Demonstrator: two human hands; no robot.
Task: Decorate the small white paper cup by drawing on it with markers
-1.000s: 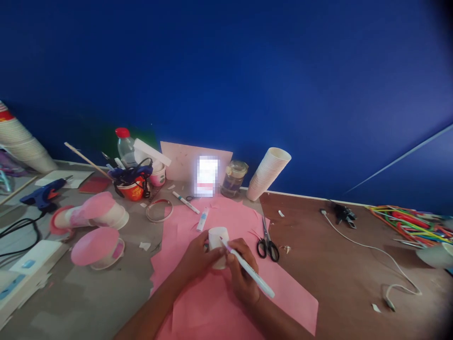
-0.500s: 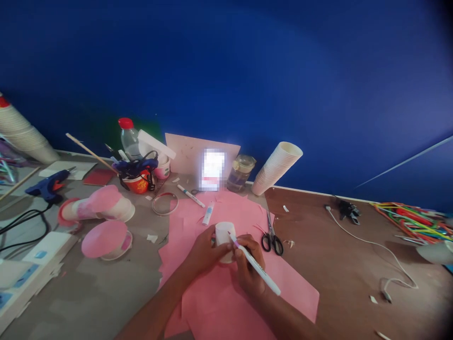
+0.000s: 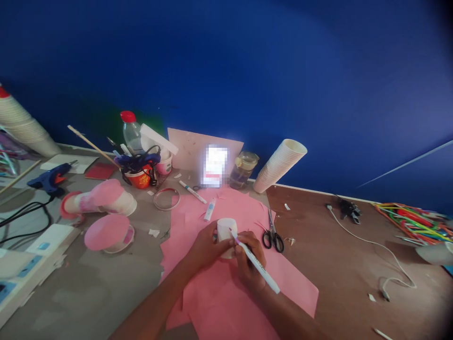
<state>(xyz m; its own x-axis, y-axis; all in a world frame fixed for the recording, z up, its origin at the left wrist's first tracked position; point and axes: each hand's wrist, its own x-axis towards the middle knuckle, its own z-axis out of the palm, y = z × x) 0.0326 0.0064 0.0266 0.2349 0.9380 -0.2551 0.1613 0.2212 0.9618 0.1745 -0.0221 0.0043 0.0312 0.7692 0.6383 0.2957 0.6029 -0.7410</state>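
In my left hand [image 3: 207,246] is a white paper cup [image 3: 226,228], gripped by its side above the pink paper sheets [image 3: 212,304]. My right hand [image 3: 252,262] holds a white marker [image 3: 262,270] between thumb and fingers, its purplish tip at the cup's wall. Whether the tip touches the cup I cannot tell. A glue tube [image 3: 209,210] lies on the pink paper beyond the cup. Scissors with black handles [image 3: 272,239] rest to the right of my right hand. Another marker [image 3: 193,192] lies farther back on the left.
Pink-topped cup pieces [image 3: 108,233] and a blue glue gun [image 3: 51,179] stand at left, near a power strip [image 3: 35,264]. A stack of paper cups [image 3: 281,165] leans against the wall beside a glass jar [image 3: 244,169]. A white cable [image 3: 368,241] curls across the right side.
The view has shifted slightly. Both hands keep their hold on the cup and the marker, with the marker tip still at the cup's side.
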